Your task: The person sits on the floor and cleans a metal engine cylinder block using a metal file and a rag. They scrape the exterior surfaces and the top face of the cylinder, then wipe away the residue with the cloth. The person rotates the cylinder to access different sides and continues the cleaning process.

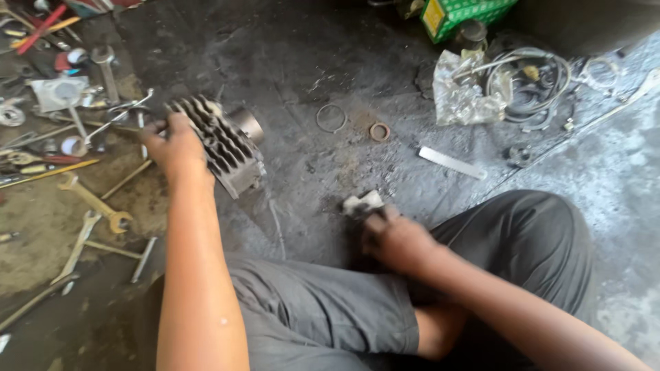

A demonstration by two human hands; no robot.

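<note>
Left hand point(177, 148) grips a finned metal cylinder point(223, 144), fingers closed over its left end; cylinder rests tilted on the dark floor point(309, 62), left of centre. Right hand point(399, 240) clenched on a small pale object point(363, 202), blurred, near the bent knee. Wrenches point(89, 206) lie scattered by the floor's left edge. Two rings point(331, 117) and a flat metal strip point(452, 163) lie further out.

At centre left of the frame, the left hand point(177, 148) covers the near end of the finned engine cylinder point(223, 144), hiding its grip there. Low in the middle, the right hand point(395, 237) is motion-blurred, and the small pale object point(362, 203) in it cannot be identified. The green box point(459, 15) is cut off by the top edge, as are the tools point(41, 41) by the left edge.
</note>
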